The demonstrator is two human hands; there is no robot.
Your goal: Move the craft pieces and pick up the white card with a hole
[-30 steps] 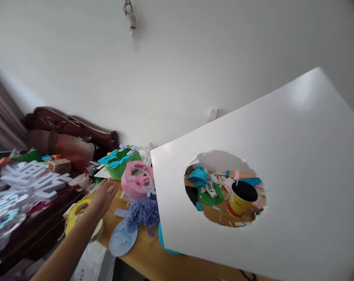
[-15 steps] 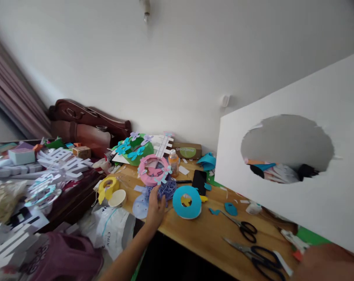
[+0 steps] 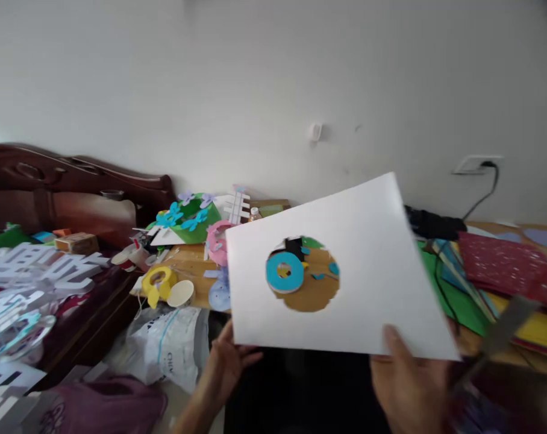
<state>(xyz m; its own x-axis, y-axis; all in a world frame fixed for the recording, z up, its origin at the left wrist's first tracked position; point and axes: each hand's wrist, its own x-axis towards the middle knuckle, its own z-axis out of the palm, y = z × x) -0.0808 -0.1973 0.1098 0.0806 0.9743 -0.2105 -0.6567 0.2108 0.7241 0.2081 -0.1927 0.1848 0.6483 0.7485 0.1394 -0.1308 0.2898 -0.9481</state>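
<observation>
A stiff white sheet (image 3: 368, 277) with a ragged round hole is raised over the table, tilted up toward me. My right hand (image 3: 409, 380) grips its lower right edge, thumb on the near face and fingers beneath. At the lower left corner is my left hand (image 3: 223, 361), its fingers apart and stretched out; whether it bears the sheet cannot be made out. Through the hole I see a blue paper ring (image 3: 285, 272) and blue scraps (image 3: 317, 276) on the table. The sheet partly covers a pink paper ring (image 3: 217, 244).
Left of the sheet are a yellow paper ring (image 3: 159, 283), a paper cup (image 3: 182, 293) and a green flowered ring (image 3: 203, 223). A plastic bag (image 3: 174, 349) hangs low. Coloured sheets (image 3: 499, 265) and a black cable (image 3: 481, 202) lie right, near a blurred grey strip (image 3: 511, 322).
The view has swung right. The white sheet has come down and left, in front of the table. My left hand has left the purple shreds and is now at the sheet's corner.
</observation>
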